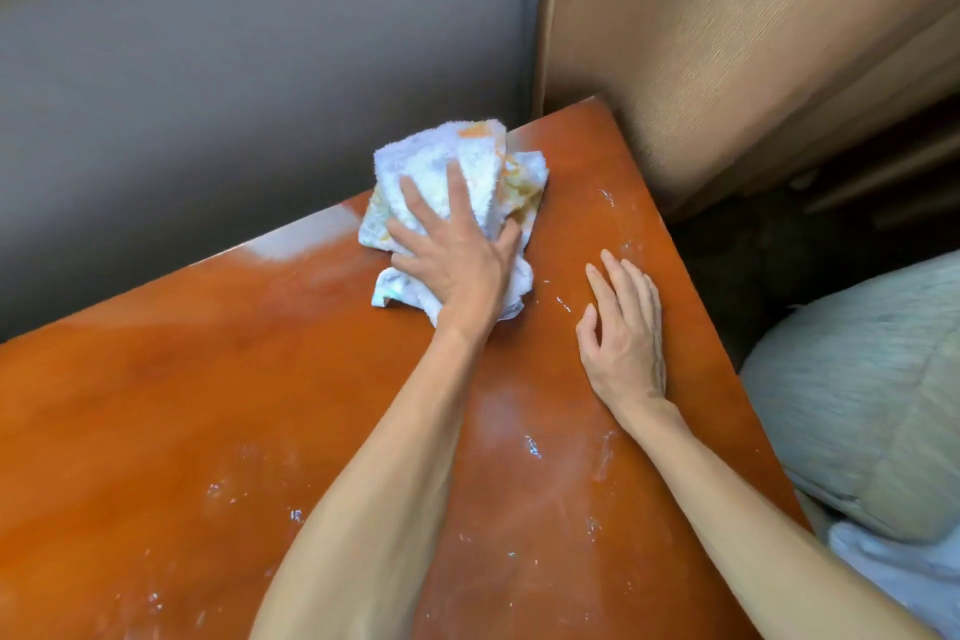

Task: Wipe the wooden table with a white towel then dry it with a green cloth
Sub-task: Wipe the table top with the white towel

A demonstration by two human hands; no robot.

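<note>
A crumpled white towel [457,172] with orange and yellow print lies on the orange-brown wooden table [182,405] near its far right corner. My left hand [457,255] presses flat on the towel with fingers spread over it. To its right, my right hand [623,327] rests palm down on the bare table near the right edge, holding nothing. Wet streaks and droplets glisten on the table surface in front of my arms. No green cloth shows in the view.
A grey padded wall [234,94] runs along the table's far edge. A tan panel [727,42] stands at the far right corner. A pale grey-green cushion [872,405] sits beyond the right edge, with dark floor behind it.
</note>
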